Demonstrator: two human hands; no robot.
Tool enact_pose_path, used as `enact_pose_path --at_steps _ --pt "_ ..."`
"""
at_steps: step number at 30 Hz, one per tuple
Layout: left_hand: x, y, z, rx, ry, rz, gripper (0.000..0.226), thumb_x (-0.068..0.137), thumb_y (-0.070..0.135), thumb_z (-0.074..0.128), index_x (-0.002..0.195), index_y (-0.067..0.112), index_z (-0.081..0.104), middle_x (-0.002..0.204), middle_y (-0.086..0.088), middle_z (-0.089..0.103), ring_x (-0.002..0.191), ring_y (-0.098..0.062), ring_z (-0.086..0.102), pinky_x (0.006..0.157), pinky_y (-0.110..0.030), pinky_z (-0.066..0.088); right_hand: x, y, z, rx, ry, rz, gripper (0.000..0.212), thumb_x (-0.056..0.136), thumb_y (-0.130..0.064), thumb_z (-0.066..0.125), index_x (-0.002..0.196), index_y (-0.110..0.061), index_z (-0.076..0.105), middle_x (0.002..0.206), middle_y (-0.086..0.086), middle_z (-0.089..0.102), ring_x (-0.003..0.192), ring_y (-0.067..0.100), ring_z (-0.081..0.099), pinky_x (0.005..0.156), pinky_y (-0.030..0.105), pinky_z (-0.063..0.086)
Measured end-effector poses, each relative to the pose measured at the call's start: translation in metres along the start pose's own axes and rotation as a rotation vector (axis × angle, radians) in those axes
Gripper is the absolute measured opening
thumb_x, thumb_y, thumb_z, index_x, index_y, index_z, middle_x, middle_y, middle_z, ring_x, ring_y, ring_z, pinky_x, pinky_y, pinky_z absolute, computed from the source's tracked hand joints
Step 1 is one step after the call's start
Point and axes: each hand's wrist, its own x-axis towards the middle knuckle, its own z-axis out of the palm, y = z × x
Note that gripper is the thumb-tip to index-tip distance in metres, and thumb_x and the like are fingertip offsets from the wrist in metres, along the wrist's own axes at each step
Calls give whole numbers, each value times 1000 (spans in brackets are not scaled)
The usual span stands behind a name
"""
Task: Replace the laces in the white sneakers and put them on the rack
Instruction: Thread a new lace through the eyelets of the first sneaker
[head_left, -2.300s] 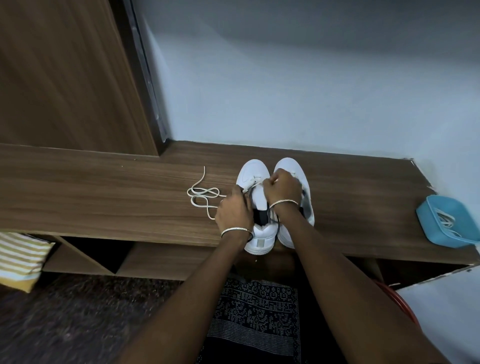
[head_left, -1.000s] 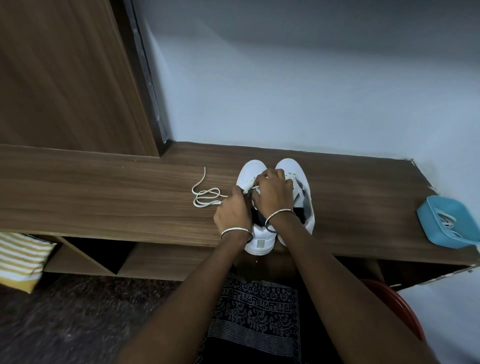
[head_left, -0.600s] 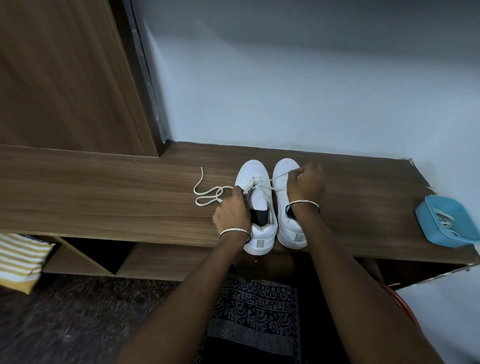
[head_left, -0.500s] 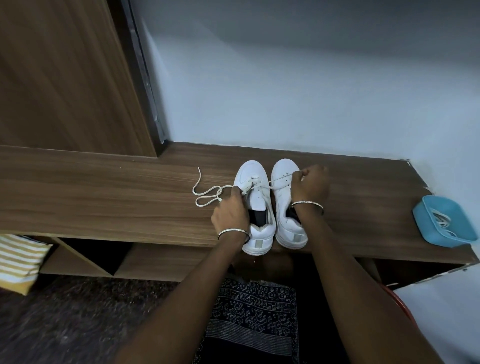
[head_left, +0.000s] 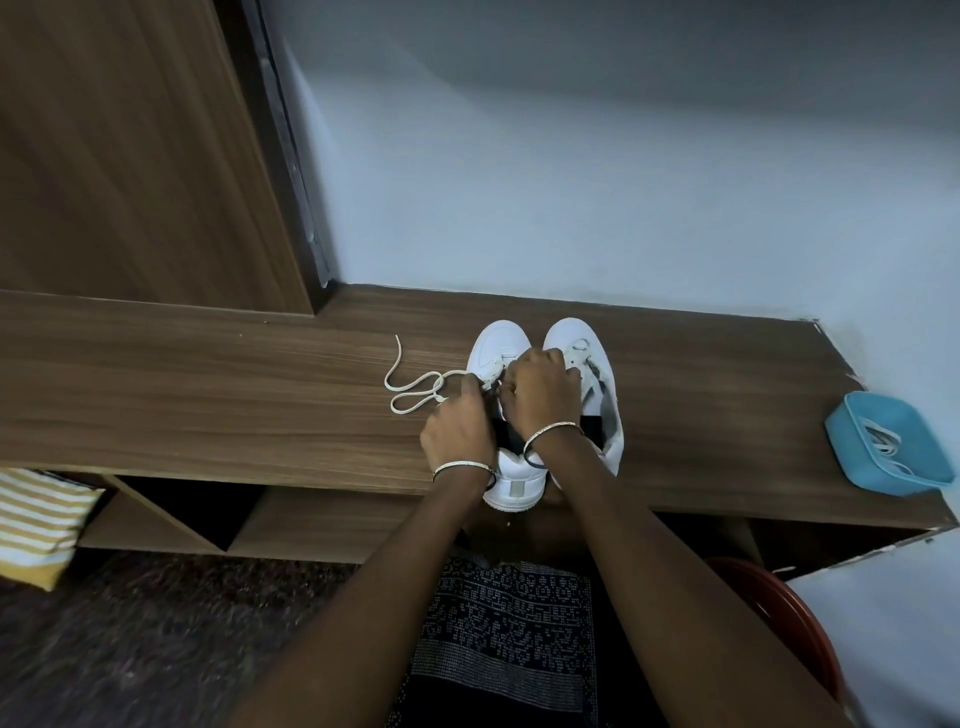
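A person works on a pair of white sneakers standing side by side at the near edge of a wooden desk (head_left: 208, 389), toes toward the pale wall. The left sneaker (head_left: 497, 344) has its heel slightly over that edge; the right sneaker (head_left: 575, 333) touches it and leans a little outward. Both hands meet over the left sneaker's eyelets. The left hand (head_left: 457, 431) has its grip closed on the white lace (head_left: 415, 391) where it leaves the shoe's left side, thumb and fingers pinching it. The right hand (head_left: 540, 395) curls down over the tongue, its grip closed on the same lace at the eyelets, the fingertips themselves hidden. The loose end of the lace lies in loops on the desk just left of the shoes. Thin bangles circle both wrists. A blue tray (head_left: 896, 418) holding another white lace (head_left: 883, 442) sits at the desk's right end, by the near edge. A wood-grain panel (head_left: 130, 156) rises over the far left corner, and a striped cloth (head_left: 36, 519) shows below the desk's left end.
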Motion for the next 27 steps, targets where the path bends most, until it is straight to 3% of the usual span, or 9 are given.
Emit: enact_pose_path --at_steps 5,7,11,13,15,20,23,27 --pt "0 0 2 -20 20 2 14 101 16 40 111 16 49 96 -13 69 90 -38 67 62 -37 40 5 21 -11 535 233 227 13 80 -18 61 71 -9 65 85 9 66 87 32 59 73 42 49" --pt "1 -1 3 -25 27 3 13 101 17 41 111 16 49 94 -12 69 88 -38 67 61 -37 39 8 33 -19 674 323 392 12 83 -16 61 76 -7 64 87 11 67 86 32 61 74 38 47" --pt "0 -1 4 -29 32 0 15 100 14 41 111 16 50 92 -12 68 87 -38 67 60 -37 40 10 53 -31 694 459 684 12 84 -17 59 85 -7 65 96 13 66 91 35 61 79 41 47" --pt "0 -2 4 -32 40 -5 13 100 16 42 110 17 50 90 -12 68 86 -38 67 59 -36 39 7 51 -31 700 509 647 13 78 -13 57 88 -8 63 95 11 63 90 36 61 79 44 48" --pt "0 -2 6 -36 46 -7 11 101 19 43 110 18 50 89 -12 68 85 -38 67 58 -36 39 3 45 -25 614 500 496 19 72 -11 55 89 -10 64 95 11 62 92 36 58 80 47 47" --pt "1 -2 6 -37 43 -5 11 101 19 42 109 18 50 89 -12 68 84 -38 67 58 -36 40 -4 11 -10 258 202 116 16 80 -24 65 94 -23 73 109 -1 66 116 27 51 93 44 36" --pt "0 -2 4 -45 27 -7 14 100 16 40 110 17 50 92 -13 68 87 -39 66 62 -38 43 -2 -1 -2 72 94 49 22 86 -31 62 103 -25 73 121 -5 62 125 22 44 96 43 20" --pt "0 0 1 -28 18 -10 19 98 10 38 111 16 50 95 -12 68 90 -38 66 63 -37 43 1 -4 -1 -50 35 67 19 89 -28 57 98 -26 73 112 -5 65 119 21 45 96 45 22"
